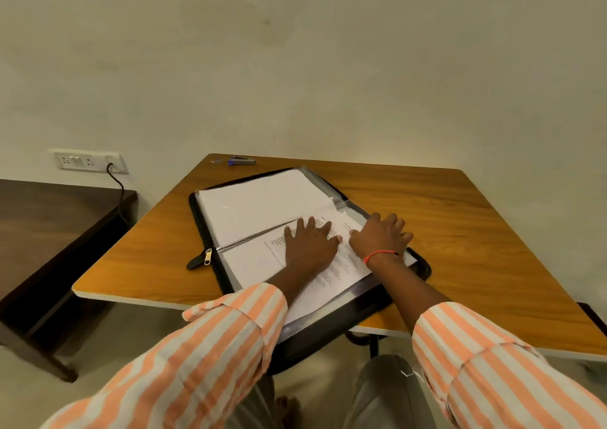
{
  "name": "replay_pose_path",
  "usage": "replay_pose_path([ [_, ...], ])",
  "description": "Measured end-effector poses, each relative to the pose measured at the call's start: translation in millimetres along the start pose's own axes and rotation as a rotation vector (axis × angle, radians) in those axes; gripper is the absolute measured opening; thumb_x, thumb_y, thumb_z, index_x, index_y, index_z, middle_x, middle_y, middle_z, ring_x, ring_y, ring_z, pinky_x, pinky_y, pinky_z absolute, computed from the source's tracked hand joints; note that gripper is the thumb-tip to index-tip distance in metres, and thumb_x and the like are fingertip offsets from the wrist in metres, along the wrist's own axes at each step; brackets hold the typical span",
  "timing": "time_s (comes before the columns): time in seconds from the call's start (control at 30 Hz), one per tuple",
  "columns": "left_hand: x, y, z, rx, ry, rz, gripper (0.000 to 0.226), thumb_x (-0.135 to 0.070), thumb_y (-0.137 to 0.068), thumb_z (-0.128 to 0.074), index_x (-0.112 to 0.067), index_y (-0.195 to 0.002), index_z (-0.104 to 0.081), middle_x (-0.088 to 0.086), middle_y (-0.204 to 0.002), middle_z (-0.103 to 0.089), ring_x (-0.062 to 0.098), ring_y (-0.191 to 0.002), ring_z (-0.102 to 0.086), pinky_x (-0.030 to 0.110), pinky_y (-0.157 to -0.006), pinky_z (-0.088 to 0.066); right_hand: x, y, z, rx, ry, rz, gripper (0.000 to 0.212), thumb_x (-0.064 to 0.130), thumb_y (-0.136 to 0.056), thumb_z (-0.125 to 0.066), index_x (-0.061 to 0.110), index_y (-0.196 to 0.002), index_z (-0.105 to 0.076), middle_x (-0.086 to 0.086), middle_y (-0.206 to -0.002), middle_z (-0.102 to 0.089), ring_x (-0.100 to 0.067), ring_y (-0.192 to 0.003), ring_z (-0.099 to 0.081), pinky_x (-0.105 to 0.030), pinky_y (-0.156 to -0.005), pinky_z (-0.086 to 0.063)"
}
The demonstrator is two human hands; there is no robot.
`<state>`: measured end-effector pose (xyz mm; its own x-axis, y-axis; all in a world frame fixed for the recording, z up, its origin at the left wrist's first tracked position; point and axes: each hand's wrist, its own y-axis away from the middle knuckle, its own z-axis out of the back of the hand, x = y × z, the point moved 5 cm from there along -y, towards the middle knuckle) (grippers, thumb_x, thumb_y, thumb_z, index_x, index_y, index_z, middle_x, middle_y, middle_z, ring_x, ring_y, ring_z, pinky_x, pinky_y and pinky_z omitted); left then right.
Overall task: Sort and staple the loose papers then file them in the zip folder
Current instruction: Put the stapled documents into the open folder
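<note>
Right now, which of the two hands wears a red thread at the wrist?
The right hand: a red thread circles its wrist. The left hand, flat on the printed page, has a bare wrist.

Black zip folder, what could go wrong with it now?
The black zip folder juts over the wooden table's near edge; it might slide off if both hands lift. The printed white papers under the left hand and right hand reach the folder's right rim, so the zip may catch them.

You have bare table (460, 231) to the right of the open zip folder (331, 325). The stapler (242, 160) sits at the far edge, close to the wall (328, 83).
</note>
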<state>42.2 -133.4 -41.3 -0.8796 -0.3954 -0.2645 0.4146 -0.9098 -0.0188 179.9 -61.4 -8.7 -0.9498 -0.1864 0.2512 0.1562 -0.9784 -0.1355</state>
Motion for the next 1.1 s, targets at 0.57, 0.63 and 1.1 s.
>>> replay_pose_path([
  [0.57,62.4,-24.4,31.4,0.068,-0.141,-0.26,0.055,-0.049,-0.108,-0.028,-0.028,-0.159,-0.028,0.003,-0.164,-0.029,0.026,-0.149,-0.027,0.045,-0.119,-0.027,-44.2,22.2,-26.6,0.146,0.01,-0.252,0.078,0.063,-0.1,-0.026,0.014,-0.158,-0.012,-0.032,-0.161,-0.006,-0.049,-0.15,0.0,-0.071,-0.114,-0.005],
  [0.63,64.2,-23.6,22.4,0.009,-0.131,-0.197,0.059,-0.054,-0.106,-0.027,-0.03,-0.159,-0.026,0.002,-0.166,-0.026,0.025,-0.151,-0.024,0.046,-0.12,-0.024,-43.9,2.5,-28.9,0.171,0.007,-0.168,0.077,0.063,-0.1,-0.026,0.015,-0.159,-0.012,-0.029,-0.162,-0.006,-0.047,-0.15,0.0,-0.069,-0.116,-0.004],
  [1.1,13.6,-9.6,-4.0,-0.119,0.08,0.358,0.063,-0.042,-0.102,-0.032,-0.016,-0.159,-0.023,0.016,-0.167,-0.014,0.042,-0.153,-0.007,0.055,-0.123,-0.004,29.6,-19.6,-44.2,0.132,0.08,0.219,0.066,0.064,-0.095,-0.021,0.028,-0.147,-0.041,-0.013,-0.153,-0.038,-0.034,-0.145,-0.026,-0.064,-0.112,-0.017],
])
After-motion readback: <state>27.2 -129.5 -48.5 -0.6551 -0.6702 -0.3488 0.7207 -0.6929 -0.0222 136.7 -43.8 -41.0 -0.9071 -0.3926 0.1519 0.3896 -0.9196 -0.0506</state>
